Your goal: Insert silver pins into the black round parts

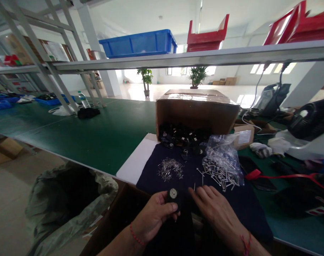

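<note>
left hand (152,217): fingers clamped on round black plastic part with silver middle (173,193), held firm | right hand (216,209): fingers apart, near thin silver metal pin (194,186) | over dark blue cloth (151,177)

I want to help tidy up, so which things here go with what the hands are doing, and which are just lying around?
With the hands:
left hand holding a round black part with a metal centre
right hand
loose metal pins
clear plastic bag of pins
cardboard box of black parts

Just lying around:
water bottle
blue plastic crate
potted plant
</note>
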Demonstrator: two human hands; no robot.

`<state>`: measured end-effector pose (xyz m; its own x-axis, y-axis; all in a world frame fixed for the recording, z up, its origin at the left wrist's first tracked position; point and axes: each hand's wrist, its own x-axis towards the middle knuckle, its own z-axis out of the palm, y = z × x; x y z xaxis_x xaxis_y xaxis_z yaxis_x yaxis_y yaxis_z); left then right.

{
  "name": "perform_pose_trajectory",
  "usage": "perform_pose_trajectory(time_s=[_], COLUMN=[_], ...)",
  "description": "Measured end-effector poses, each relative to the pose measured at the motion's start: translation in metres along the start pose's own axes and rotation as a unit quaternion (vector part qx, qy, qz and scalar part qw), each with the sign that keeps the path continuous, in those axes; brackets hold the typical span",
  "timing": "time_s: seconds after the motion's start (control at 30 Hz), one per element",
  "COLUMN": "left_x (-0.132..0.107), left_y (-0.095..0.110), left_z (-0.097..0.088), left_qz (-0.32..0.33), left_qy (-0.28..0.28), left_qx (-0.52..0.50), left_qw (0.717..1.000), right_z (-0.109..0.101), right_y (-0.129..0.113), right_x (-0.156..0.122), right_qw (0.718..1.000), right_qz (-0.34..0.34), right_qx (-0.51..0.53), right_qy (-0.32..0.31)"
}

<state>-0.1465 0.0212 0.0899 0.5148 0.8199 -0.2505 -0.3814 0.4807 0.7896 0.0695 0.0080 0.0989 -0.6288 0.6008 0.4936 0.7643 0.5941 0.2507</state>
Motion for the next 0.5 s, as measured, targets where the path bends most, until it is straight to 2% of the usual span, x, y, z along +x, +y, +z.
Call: perform_pose_trajectory(time_s=[0.2, 0.27, 0.33, 0.37, 0.43, 0.5], left_x=[0.009, 0.010, 0.012, 0.013, 0.015, 0.016], left_y=[0.005, 0.006, 0.005, 0.004, 0.002, 0.001], left_z=[0.003, 0.005, 0.007, 0.007, 0.008, 0.009], left_qz=[0.008, 0.009, 0.014, 0.017, 0.023, 0.030], left_qy=[0.006, 0.003, 0.000, -0.002, -0.008, -0.015], left_qx=[-0.007, -0.014, -0.029, -0.040, -0.069, -0.101], left_qw=[1.000, 1.000, 0.999, 0.999, 0.997, 0.994], right_z=[0.012, 0.012, 0.009, 0.007, 0.002, -0.002], right_y=[0.008, 0.011, 0.016, 0.018, 0.020, 0.017], right_x=[0.008, 0.007, 0.005, 0.005, 0.004, 0.005], right_qw=[0.991, 0.988, 0.990, 0.994, 0.999, 0.978], right_qz=[-0.083, -0.106, -0.098, -0.075, 0.022, 0.146], right_qx=[-0.047, -0.053, -0.045, -0.033, 0.027, 0.137], right_qy=[-0.089, -0.098, -0.086, -0.069, -0.010, 0.052])
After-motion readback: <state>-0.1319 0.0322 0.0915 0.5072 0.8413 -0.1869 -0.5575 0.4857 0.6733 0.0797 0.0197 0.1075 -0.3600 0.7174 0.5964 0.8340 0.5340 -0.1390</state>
